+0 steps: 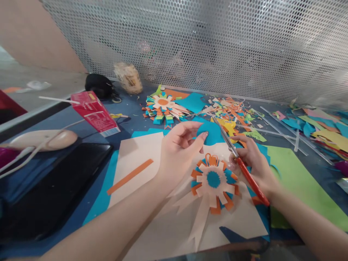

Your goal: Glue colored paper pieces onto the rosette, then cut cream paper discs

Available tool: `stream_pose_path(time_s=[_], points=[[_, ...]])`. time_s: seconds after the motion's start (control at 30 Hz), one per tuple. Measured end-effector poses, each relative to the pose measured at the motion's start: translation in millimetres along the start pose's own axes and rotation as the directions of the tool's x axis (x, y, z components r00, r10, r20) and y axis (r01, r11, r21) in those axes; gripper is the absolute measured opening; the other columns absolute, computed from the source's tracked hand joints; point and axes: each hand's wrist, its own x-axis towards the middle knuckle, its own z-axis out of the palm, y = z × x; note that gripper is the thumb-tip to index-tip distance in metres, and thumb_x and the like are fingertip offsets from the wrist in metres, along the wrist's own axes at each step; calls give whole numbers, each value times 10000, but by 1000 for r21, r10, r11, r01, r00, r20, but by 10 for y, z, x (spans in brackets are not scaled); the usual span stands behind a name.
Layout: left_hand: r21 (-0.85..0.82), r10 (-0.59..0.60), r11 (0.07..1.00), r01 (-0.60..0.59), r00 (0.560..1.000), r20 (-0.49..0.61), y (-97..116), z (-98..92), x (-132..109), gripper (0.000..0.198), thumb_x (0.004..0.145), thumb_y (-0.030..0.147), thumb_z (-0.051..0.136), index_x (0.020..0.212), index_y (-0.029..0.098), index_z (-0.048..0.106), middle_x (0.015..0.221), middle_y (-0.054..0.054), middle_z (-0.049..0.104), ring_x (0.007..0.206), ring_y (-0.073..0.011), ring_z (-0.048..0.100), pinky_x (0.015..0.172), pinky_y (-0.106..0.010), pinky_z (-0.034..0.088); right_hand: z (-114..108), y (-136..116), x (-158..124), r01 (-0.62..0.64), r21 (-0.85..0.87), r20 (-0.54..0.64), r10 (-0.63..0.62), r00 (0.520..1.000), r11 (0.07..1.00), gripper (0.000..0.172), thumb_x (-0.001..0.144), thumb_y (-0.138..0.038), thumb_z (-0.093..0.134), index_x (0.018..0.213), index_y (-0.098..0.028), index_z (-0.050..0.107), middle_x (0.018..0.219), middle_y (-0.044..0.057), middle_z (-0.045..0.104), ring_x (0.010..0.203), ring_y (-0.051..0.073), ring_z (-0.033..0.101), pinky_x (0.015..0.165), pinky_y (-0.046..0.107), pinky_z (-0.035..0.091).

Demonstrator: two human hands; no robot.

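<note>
Between the thumb and fingers of my left hand point(181, 145) is a piece of blue paper point(210, 132). My right hand point(254, 165) grips a pair of scissors point(244, 166) with red handles, its blades pointing up and left against the right edge of the blue paper. Below both hands lies a paper rosette point(202, 179) with pale, orange and blue petals, a blue centre and pale ribbon tails. It rests on pale paper sheets point(152, 232). An orange paper strip point(130, 176) lies left of my left wrist.
A second rosette point(163, 103) sits farther back beside a heap of paper scraps point(231, 108). To the left are a red drink carton point(95, 112), a black tablet-like slab point(54, 188) and a glue gun point(46, 139). Green paper point(299, 185) lies right; perforated metal point(190, 43) stands behind.
</note>
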Motion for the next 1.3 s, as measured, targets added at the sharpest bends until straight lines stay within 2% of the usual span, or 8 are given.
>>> stream_pose_path(time_s=[0.43,0.8,1.3], points=[[3,-15,1000,15,1000,6,13,4,-3,133,687,107,668,796,173,627,627,65,551,446,-39,531,424,-164,472,-8,-28,-3,-37,-38,-7,37,999,999,520,735,-297,648,1170,-254,365,663,-49,553,541,129,490,504,238,377],[107,11,994,-7,999,-31,-2,-11,0,128,686,149,675,806,175,639,702,13,622,615,-92,594,508,-187,484,6,-20,-1,-26,-13,-8,26,1000,1000,513,739,-288,649,1160,-263,357,643,-58,526,531,123,477,489,225,373],[56,-31,998,33,999,-29,0,-6,-6,123,679,151,682,788,178,631,628,51,525,526,-67,544,449,-175,469,2,-17,4,-20,-17,5,20,1000,1000,522,742,-286,651,1165,-252,347,645,-60,514,527,119,467,496,227,371]])
